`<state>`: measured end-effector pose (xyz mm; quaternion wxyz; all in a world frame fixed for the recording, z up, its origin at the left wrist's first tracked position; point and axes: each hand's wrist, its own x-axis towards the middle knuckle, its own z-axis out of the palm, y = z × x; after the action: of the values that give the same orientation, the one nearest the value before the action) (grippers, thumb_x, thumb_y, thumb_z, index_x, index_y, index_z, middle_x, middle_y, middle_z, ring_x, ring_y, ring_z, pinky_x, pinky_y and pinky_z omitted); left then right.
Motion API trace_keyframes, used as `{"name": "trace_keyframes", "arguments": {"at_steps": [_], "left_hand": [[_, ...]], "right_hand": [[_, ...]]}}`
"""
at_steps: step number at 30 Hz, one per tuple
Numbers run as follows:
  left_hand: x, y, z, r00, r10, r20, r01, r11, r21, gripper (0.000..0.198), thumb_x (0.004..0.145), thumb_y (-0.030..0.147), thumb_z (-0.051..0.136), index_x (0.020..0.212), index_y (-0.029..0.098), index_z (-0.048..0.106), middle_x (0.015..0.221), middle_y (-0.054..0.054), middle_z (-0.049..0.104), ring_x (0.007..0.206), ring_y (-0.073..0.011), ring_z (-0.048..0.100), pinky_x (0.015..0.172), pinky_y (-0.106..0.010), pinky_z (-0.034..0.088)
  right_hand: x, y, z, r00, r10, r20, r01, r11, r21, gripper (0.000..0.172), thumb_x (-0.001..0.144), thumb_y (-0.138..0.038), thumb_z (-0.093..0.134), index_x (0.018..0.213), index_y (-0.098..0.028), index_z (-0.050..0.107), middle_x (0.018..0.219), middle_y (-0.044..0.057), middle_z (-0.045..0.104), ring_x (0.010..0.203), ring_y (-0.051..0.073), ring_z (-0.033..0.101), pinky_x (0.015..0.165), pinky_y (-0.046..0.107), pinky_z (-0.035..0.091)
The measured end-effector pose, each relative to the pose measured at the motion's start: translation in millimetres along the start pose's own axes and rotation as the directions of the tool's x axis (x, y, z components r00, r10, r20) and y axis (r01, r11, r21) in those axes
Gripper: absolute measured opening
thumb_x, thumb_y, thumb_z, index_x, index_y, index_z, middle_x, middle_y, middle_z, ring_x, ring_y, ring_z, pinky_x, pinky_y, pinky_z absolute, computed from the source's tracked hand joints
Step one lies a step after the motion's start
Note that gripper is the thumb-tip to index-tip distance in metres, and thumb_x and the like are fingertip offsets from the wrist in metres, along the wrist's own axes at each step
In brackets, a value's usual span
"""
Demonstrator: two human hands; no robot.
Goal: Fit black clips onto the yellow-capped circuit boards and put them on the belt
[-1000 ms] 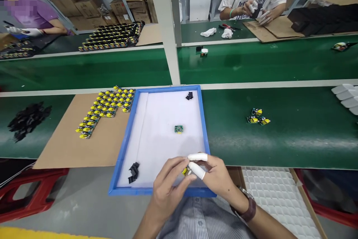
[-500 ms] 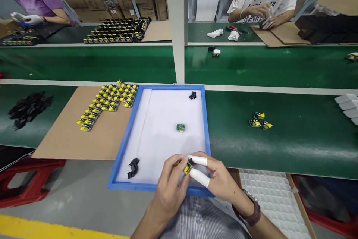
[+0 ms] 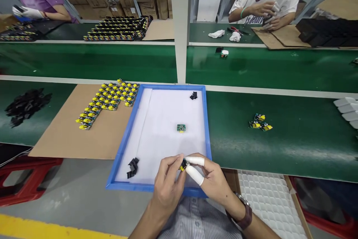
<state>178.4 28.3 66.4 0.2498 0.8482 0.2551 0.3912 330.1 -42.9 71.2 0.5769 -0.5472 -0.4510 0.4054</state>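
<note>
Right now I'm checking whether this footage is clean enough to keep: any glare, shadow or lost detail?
Head view: pale glare streaks the green bench right of the tray; head view: faint shadow on the tray's white floor, beyond the left hand and right hand; head view: the part between them is too small for fine detail; head view: blocky pixels along the top edge.

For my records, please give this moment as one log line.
left hand: holds small part; right hand: holds same part; green board: on tray
</note>
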Motion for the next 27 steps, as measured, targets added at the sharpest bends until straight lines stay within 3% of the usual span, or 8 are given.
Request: {"name": "trace_keyframes", "arguments": {"at_steps": [6, 9, 13, 18, 20, 23, 25, 27], "left_hand": [[9, -1, 1.5, 0.998, 0.059, -0.016, -0.059, 0.998, 0.011, 0.073, 0.084, -0.009, 0.064, 0.148, 0.024, 0.050, 0.113, -0.009, 0.061, 0.103, -0.0204, 0.065, 0.085, -0.032, 0.060], [15, -7, 10.3, 0.993, 0.068, 0.092, -0.069, 0.998, 0.002, 0.071, 0.089, 0.000, 0.063, 0.152, 0.027, 0.044, 0.121, -0.011, 0.060, 0.108, -0.0223, 0.065, 0.089, -0.034, 0.061], [19, -19, 16.1, 0.983, 0.008, 0.183, -0.020, 0.998, 0.066, 0.070, 0.092, 0.021, 0.068, 0.155, 0.022, 0.038, 0.137, -0.015, 0.054, 0.116, -0.0274, 0.064, 0.091, -0.039, 0.062], [20, -40, 7.5, 0.986, 0.082, 0.143, -0.110, 0.974, 0.197, 0.042, 0.095, 0.025, 0.063, 0.137, 0.021, 0.056, 0.126, -0.012, 0.062, 0.112, -0.0274, 0.065, 0.094, -0.043, 0.060], [25, -48, 3.4, 0.981, 0.093, 0.171, -0.135, 0.957, 0.256, 0.036, 0.096, 0.026, 0.061, 0.131, 0.020, 0.058, 0.124, -0.013, 0.064, 0.113, -0.0284, 0.065, 0.095, -0.044, 0.059], [40, -56, 1.0, 0.963, 0.035, 0.265, -0.138, 0.914, 0.382, 0.040, 0.097, 0.028, 0.057, 0.136, 0.020, 0.056, 0.135, -0.013, 0.063, 0.118, -0.0323, 0.062, 0.095, -0.047, 0.059], [55, -60, 3.2, 0.936, -0.025, 0.350, -0.142, 0.885, 0.444, 0.048, 0.097, 0.023, 0.054, 0.144, 0.021, 0.050, 0.148, -0.012, 0.055, 0.129, -0.0360, 0.056, 0.099, -0.051, 0.056], [68, -60, 8.2, 0.903, -0.074, 0.422, -0.142, 0.878, 0.457, 0.053, 0.095, 0.015, 0.050, 0.148, 0.022, 0.046, 0.157, -0.011, 0.047, 0.141, -0.0385, 0.044, 0.102, -0.053, 0.053]], "right_hand": [[2, -8, 3, 0.993, -0.111, -0.036, 0.106, 0.988, -0.111, 0.024, 0.093, -0.014, 0.062, 0.114, -0.022, 0.070, 0.102, 0.006, 0.070, 0.093, 0.018, 0.067, 0.086, 0.031, 0.054], [4, 2, -12, 0.987, -0.153, -0.056, 0.133, 0.957, -0.259, 0.025, 0.093, -0.016, 0.062, 0.117, -0.022, 0.066, 0.106, 0.006, 0.070, 0.096, 0.018, 0.068, 0.088, 0.031, 0.055], [9, 27, -81, 0.921, -0.290, -0.262, 0.010, 0.687, -0.727, 0.018, 0.100, -0.022, 0.049, 0.108, -0.021, 0.065, 0.103, 0.007, 0.071, 0.094, 0.018, 0.068, 0.085, 0.031, 0.056], [17, 46, -186, 0.855, -0.387, -0.345, -0.138, 0.471, -0.871, 0.021, 0.096, -0.025, 0.051, 0.103, -0.016, 0.069, 0.113, 0.019, 0.068, 0.110, 0.034, 0.058, 0.096, 0.059, 0.042], [22, 53, -211, 0.855, -0.406, -0.322, -0.145, 0.409, -0.901, 0.028, 0.095, -0.031, 0.058, 0.115, -0.015, 0.068, 0.130, 0.022, 0.062, 0.124, 0.040, 0.050, 0.102, 0.065, 0.034], [34, 68, -239, 0.901, -0.407, -0.148, -0.092, 0.154, -0.984, 0.037, 0.095, -0.039, 0.060, 0.125, -0.018, 0.066, 0.144, 0.019, 0.056, 0.135, 0.039, 0.044, 0.109, 0.062, 0.030], [42, 75, -255, 0.911, -0.411, -0.041, -0.026, 0.040, -0.999, 0.032, 0.099, -0.039, 0.055, 0.119, -0.019, 0.069, 0.133, 0.016, 0.066, 0.128, 0.034, 0.054, 0.106, 0.054, 0.040], [47, 78, -266, 0.896, -0.443, -0.012, 0.009, 0.044, -0.999, 0.031, 0.101, -0.037, 0.050, 0.111, -0.017, 0.071, 0.117, 0.016, 0.074, 0.117, 0.033, 0.062, 0.099, 0.052, 0.046]]}}
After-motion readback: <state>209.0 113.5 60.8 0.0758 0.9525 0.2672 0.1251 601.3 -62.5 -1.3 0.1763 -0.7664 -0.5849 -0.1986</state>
